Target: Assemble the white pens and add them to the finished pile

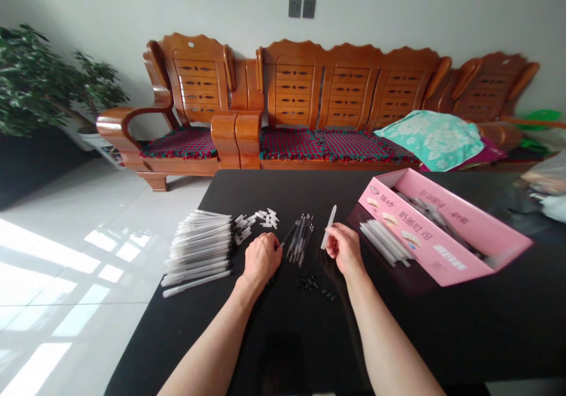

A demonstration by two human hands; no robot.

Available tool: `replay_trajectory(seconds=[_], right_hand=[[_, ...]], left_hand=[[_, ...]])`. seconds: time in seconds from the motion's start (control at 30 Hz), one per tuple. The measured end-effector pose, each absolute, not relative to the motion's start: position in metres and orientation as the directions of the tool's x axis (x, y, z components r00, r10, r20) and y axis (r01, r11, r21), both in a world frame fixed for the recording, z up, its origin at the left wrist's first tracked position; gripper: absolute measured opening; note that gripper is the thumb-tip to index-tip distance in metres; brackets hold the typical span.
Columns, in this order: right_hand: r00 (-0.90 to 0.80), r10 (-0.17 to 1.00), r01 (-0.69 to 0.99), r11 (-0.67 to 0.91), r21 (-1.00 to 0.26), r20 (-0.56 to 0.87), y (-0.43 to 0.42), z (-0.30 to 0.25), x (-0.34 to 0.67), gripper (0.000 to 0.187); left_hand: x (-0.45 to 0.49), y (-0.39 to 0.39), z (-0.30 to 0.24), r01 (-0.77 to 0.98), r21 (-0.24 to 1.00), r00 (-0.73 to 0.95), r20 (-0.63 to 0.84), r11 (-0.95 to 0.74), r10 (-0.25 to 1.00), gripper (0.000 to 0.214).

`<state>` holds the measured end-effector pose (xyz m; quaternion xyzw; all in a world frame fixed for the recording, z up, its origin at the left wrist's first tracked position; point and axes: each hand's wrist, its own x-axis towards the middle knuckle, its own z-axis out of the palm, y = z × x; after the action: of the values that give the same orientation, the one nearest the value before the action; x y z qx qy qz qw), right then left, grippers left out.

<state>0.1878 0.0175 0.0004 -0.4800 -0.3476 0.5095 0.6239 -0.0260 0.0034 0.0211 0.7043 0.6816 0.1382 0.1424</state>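
White pen barrel (328, 227): in right grip (345, 247), pinched between thumb and fingers toward its near end, tilted, other end pointing away from the person. Left grip (264, 257) low at the counter (300, 349), fingers bunched, looks pinched on one dark refill (289, 233); contact partly hidden, so not certain. Refill bundle (302, 241) between the grips, small black plugs (308, 282) on the near side of it. White caps (267, 217) just beyond left grip, pen stack (198, 248) to its left, loose barrels (384, 240) right of right grip, beside pink box (424, 248).

Risks, my guess: light pinch near one end could let the barrel swivel or slip. Left grip sits close to caps and stack, so a sideways sweep could scatter caps or start pens rolling. Plugs are black on black, easy to miss and brush away with a wrist. Refills lie loosely side by side, so pulling one may drag others.

Edges: counter's left edge runs right by the stack's outer ends; overhang, can't tell. Far edge well beyond both grips. Best room: between the forearms, nearer than the plugs. Right grip's outward swing limited by loose barrels and box.
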Motion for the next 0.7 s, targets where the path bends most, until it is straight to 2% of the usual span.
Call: replay_trajectory(seconds=[0.4, 0.63, 0.7], right_hand=[[0.221, 0.975, -0.274, 0.031, -0.961, -0.031, 0.0159, 0.0013, 0.1860, 0.021], [0.231, 0.973, -0.268, 0.035, -0.963, -0.029, 0.0169, 0.0014, 0.1857, 0.022], [0.229, 0.973, -0.261, 0.033, -0.965, -0.029, 0.0167, 0.0015, 0.1856, 0.022]], left_hand=[[-0.0304, 0.0061, 0.0226, 0.899, 0.439, 0.004, -0.046, 0.017, 0.999, 0.012], [-0.0255, 0.0003, 0.0202, 0.921, 0.382, 0.062, 0.045, -0.075, 0.997, 0.013], [-0.0248, -0.0005, 0.0196, 0.911, 0.402, 0.076, 0.056, -0.092, 0.996, 0.010]])
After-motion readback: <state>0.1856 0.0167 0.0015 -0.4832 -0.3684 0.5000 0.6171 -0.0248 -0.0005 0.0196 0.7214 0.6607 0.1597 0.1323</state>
